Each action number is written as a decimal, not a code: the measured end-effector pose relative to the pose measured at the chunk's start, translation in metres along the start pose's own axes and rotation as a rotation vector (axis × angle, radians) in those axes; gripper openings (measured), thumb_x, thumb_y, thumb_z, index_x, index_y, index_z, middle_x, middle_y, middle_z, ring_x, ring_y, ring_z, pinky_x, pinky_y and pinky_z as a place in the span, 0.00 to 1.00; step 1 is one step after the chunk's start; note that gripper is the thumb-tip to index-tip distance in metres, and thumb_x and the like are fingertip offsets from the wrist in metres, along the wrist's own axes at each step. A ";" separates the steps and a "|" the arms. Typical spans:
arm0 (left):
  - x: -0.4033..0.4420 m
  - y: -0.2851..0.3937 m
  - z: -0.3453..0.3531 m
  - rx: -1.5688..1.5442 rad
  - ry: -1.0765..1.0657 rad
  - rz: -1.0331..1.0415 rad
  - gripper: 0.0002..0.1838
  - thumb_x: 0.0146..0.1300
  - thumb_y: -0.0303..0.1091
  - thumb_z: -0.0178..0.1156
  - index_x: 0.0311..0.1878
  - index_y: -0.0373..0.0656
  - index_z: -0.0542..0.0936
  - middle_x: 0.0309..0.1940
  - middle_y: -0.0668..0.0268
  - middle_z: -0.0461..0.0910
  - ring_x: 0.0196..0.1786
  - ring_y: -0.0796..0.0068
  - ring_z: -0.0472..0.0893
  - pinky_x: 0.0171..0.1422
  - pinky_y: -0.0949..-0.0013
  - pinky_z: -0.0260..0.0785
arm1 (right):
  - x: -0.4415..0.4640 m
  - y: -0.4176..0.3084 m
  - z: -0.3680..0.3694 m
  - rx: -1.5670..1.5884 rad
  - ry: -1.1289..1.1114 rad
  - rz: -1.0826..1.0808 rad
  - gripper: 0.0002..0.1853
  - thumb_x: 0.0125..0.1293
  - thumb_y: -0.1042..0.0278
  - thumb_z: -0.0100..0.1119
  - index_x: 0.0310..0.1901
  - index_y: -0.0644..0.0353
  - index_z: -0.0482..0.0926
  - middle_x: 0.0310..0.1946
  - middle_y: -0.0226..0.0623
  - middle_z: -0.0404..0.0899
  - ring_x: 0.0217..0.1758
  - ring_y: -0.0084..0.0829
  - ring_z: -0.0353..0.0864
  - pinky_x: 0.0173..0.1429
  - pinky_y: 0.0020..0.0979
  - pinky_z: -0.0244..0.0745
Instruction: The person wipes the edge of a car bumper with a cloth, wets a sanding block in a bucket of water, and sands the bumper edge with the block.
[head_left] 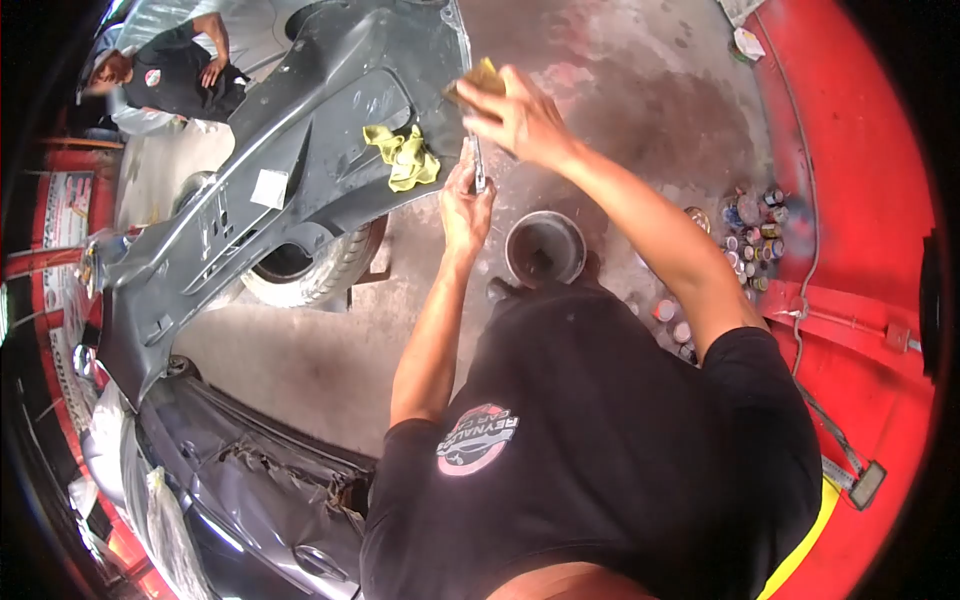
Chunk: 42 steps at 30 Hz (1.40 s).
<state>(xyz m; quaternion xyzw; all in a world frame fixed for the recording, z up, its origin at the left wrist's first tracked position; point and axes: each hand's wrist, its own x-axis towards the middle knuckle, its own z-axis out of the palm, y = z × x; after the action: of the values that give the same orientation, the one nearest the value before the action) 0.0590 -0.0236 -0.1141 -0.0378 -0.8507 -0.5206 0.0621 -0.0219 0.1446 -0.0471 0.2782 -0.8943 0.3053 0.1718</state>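
My left hand [467, 208] is closed round a narrow pale piece [479, 165] at the lower right edge of a large dark grey panel [335, 125]. Above it and to the right, my right hand [525, 118] grips a yellow-brown pad [480, 84] near the panel's right edge. A crumpled yellow-green cloth [405, 160] lies on the panel, left of my left hand. Farther left on the panel is a small white square [269, 188].
A bucket [545, 249] stands on the floor below my hands. Cans [752, 240] cluster at the right by a red wall [870, 200]. A tire [325, 268] sits under the panel. Another person [180, 70] is at the upper left. A dark damaged car part [270, 490] lies lower left.
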 end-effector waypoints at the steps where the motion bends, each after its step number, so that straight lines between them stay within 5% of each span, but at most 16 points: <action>1: 0.000 0.005 0.001 -0.016 0.073 0.010 0.15 0.59 0.25 0.64 0.50 0.32 0.83 0.57 0.43 0.83 0.54 0.40 0.83 0.59 0.54 0.75 | 0.010 0.002 0.001 -0.049 0.077 0.020 0.32 0.66 0.45 0.71 0.71 0.37 0.80 0.52 0.49 0.73 0.58 0.50 0.79 0.58 0.45 0.80; 5: -0.002 -0.019 -0.006 0.012 -0.016 0.165 0.17 0.59 0.25 0.64 0.52 0.33 0.82 0.53 0.42 0.84 0.48 0.43 0.87 0.55 0.54 0.77 | -0.048 -0.030 0.019 0.002 0.111 0.007 0.32 0.66 0.42 0.69 0.70 0.40 0.81 0.51 0.52 0.73 0.58 0.51 0.79 0.59 0.46 0.80; 7: -0.001 -0.004 -0.005 -0.106 0.094 0.124 0.15 0.58 0.25 0.67 0.49 0.32 0.83 0.50 0.42 0.85 0.44 0.46 0.86 0.52 0.56 0.77 | -0.068 -0.033 0.020 0.024 0.075 -0.091 0.31 0.67 0.42 0.68 0.70 0.39 0.81 0.51 0.50 0.74 0.57 0.49 0.80 0.50 0.44 0.84; 10: -0.002 0.014 -0.015 0.045 -0.054 0.001 0.17 0.63 0.25 0.67 0.56 0.32 0.82 0.55 0.50 0.87 0.42 0.68 0.86 0.50 0.63 0.77 | -0.034 -0.020 0.011 -0.045 0.140 -0.112 0.29 0.68 0.43 0.68 0.69 0.40 0.82 0.50 0.48 0.73 0.51 0.47 0.79 0.52 0.44 0.82; 11: -0.002 0.020 -0.009 -0.136 0.059 0.088 0.23 0.65 0.24 0.67 0.63 0.32 0.80 0.60 0.55 0.86 0.49 0.76 0.85 0.51 0.69 0.77 | -0.017 -0.022 0.001 0.001 0.056 0.043 0.29 0.68 0.44 0.67 0.68 0.41 0.82 0.49 0.48 0.73 0.50 0.47 0.78 0.52 0.45 0.80; 14: 0.006 0.009 -0.006 -0.093 0.119 0.204 0.26 0.64 0.29 0.70 0.66 0.35 0.80 0.63 0.56 0.84 0.56 0.71 0.87 0.59 0.68 0.76 | 0.005 -0.013 0.004 -0.121 0.197 -0.010 0.28 0.68 0.44 0.67 0.68 0.42 0.83 0.48 0.47 0.72 0.49 0.46 0.79 0.51 0.46 0.79; 17: 0.014 -0.025 -0.007 0.277 0.192 0.357 0.28 0.62 0.31 0.71 0.66 0.37 0.81 0.66 0.53 0.82 0.65 0.58 0.84 0.68 0.61 0.73 | -0.012 -0.030 0.007 -0.068 0.149 0.034 0.27 0.68 0.47 0.69 0.67 0.42 0.83 0.48 0.48 0.72 0.50 0.48 0.79 0.52 0.46 0.79; 19: 0.019 -0.067 -0.004 0.462 -0.073 0.314 0.32 0.58 0.32 0.72 0.68 0.40 0.81 0.67 0.49 0.81 0.65 0.49 0.82 0.72 0.55 0.71 | -0.049 -0.051 0.016 -0.065 0.052 0.098 0.27 0.66 0.51 0.71 0.67 0.41 0.83 0.49 0.48 0.73 0.50 0.50 0.78 0.54 0.46 0.78; 20: 0.019 -0.054 0.004 0.124 0.130 0.333 0.35 0.53 0.29 0.71 0.68 0.39 0.80 0.63 0.47 0.83 0.64 0.48 0.83 0.69 0.55 0.74 | -0.066 -0.060 0.018 -0.037 0.042 0.043 0.27 0.66 0.51 0.71 0.67 0.41 0.83 0.49 0.49 0.73 0.51 0.52 0.78 0.54 0.46 0.78; 23: 0.018 -0.044 0.003 0.079 0.139 0.258 0.31 0.51 0.27 0.71 0.64 0.38 0.83 0.61 0.47 0.84 0.61 0.47 0.84 0.65 0.55 0.76 | -0.060 -0.051 0.014 -0.037 0.024 -0.066 0.27 0.67 0.48 0.70 0.68 0.41 0.82 0.48 0.51 0.74 0.52 0.52 0.78 0.56 0.47 0.78; 24: 0.017 -0.045 -0.005 0.300 -0.077 0.119 0.27 0.53 0.26 0.70 0.60 0.38 0.86 0.63 0.46 0.82 0.57 0.47 0.86 0.62 0.55 0.78 | -0.045 -0.043 0.015 -0.087 0.046 -0.012 0.28 0.68 0.47 0.68 0.68 0.41 0.82 0.50 0.52 0.74 0.53 0.52 0.78 0.56 0.48 0.78; 29: 0.019 -0.025 -0.002 0.152 0.138 0.232 0.29 0.55 0.27 0.72 0.63 0.42 0.85 0.67 0.51 0.79 0.53 0.48 0.88 0.57 0.57 0.80 | -0.040 -0.051 0.012 -0.116 0.060 0.145 0.28 0.68 0.45 0.66 0.68 0.44 0.82 0.54 0.55 0.74 0.57 0.54 0.78 0.59 0.51 0.77; 32: 0.014 -0.032 0.001 -0.128 0.190 0.260 0.32 0.54 0.28 0.73 0.66 0.47 0.84 0.68 0.52 0.79 0.52 0.48 0.88 0.56 0.56 0.81 | -0.082 -0.070 0.010 -0.023 0.017 0.013 0.28 0.67 0.45 0.68 0.67 0.40 0.84 0.53 0.53 0.74 0.57 0.54 0.79 0.59 0.49 0.78; 35: 0.014 -0.030 -0.005 0.210 0.009 0.129 0.33 0.54 0.29 0.74 0.67 0.48 0.83 0.68 0.52 0.79 0.53 0.49 0.88 0.57 0.56 0.81 | -0.048 -0.046 0.015 -0.039 0.032 0.084 0.28 0.67 0.45 0.68 0.67 0.40 0.83 0.51 0.51 0.74 0.56 0.53 0.79 0.58 0.48 0.78; 37: 0.018 -0.030 0.002 0.180 0.140 0.354 0.34 0.54 0.28 0.73 0.69 0.47 0.82 0.68 0.52 0.79 0.53 0.49 0.88 0.57 0.56 0.81 | -0.011 -0.028 0.016 -0.046 0.101 0.125 0.29 0.66 0.45 0.68 0.68 0.40 0.83 0.50 0.50 0.73 0.56 0.52 0.79 0.58 0.48 0.78; 42: 0.016 -0.026 -0.007 0.120 0.084 0.176 0.32 0.58 0.26 0.68 0.70 0.46 0.81 0.66 0.50 0.80 0.56 0.50 0.88 0.60 0.59 0.81 | -0.041 -0.043 0.018 -0.055 0.095 0.149 0.29 0.67 0.45 0.68 0.69 0.40 0.82 0.52 0.52 0.74 0.55 0.53 0.80 0.59 0.48 0.78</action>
<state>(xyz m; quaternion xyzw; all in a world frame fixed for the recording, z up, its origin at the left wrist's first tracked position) 0.0401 -0.0416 -0.1321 -0.0868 -0.8703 -0.4626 0.1452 0.0335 0.1208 -0.0608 0.1911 -0.9114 0.3056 0.1985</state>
